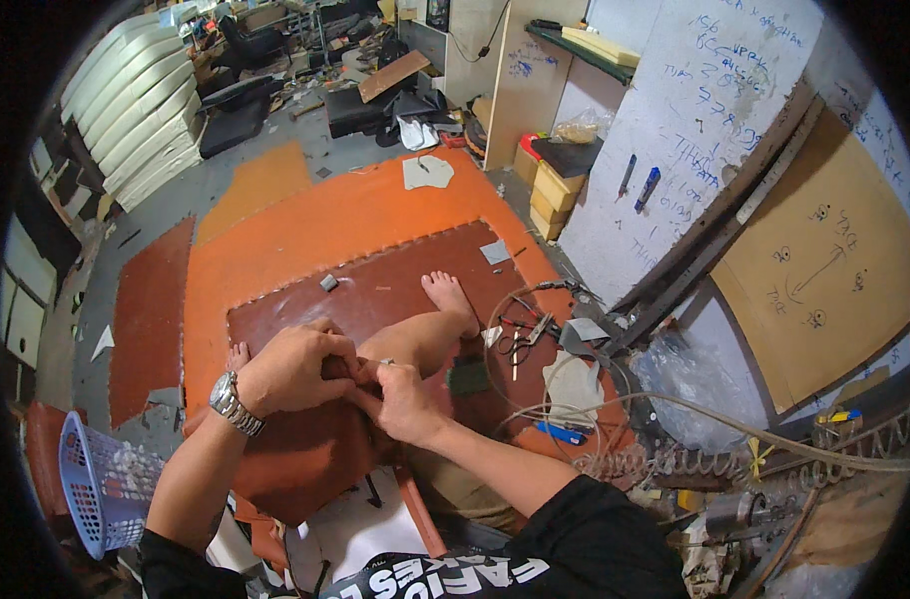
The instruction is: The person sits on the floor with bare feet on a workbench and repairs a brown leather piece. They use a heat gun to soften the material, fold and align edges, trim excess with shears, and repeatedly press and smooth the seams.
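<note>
An orange-brown leather piece (305,464) is draped over the lap, its upper end gathered where the two hands meet. By its look it should be light to lift, soft and bendable, a little slick on the finished face and unlikely to break; it is best taken hold of near an edge, with the slack supported by the lap. The edge appears to be pinched by the closed right hand (403,401). The left hand (297,367) is curled close against it, but its fingertips are hidden, so it cannot be told what is gripped there, nor whether anything thin is held between the hands. The lower end of the piece is lost among folds and clothing. Nearby, a dark green block (467,376) and scissors (543,331) are laid on a reddish-brown sheet (350,290). Farther out, a lilac basket (84,489) is seen at the left, partly filled with small white bits too small to be made out.
</note>
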Motion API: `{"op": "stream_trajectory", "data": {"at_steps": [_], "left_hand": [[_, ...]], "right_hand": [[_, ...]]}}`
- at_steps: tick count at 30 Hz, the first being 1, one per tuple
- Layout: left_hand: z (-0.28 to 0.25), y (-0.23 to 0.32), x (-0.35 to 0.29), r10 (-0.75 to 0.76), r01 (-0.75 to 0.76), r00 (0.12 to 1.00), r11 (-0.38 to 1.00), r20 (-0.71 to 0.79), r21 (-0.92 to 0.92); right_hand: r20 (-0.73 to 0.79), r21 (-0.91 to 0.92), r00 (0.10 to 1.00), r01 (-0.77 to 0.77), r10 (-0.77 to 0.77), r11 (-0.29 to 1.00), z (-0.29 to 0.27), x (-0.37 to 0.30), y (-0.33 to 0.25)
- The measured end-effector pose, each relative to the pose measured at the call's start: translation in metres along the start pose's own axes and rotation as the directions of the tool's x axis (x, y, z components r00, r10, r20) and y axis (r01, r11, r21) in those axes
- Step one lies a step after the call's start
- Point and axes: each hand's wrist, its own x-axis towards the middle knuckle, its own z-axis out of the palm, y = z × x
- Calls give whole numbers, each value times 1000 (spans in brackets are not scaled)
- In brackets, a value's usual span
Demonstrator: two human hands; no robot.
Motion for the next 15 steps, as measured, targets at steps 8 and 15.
{"op": "stream_trajectory", "data": {"at_steps": [8,15], "left_hand": [[6,-10,1,-14,14,998,1000,-54,-1],[10,-7,1,-52,54,995,998,-86,28]], "right_hand": [[22,-252,999,51,-47,966,-10,20,3],[425,-374,894,32,141,927,-31,66,2]]}}
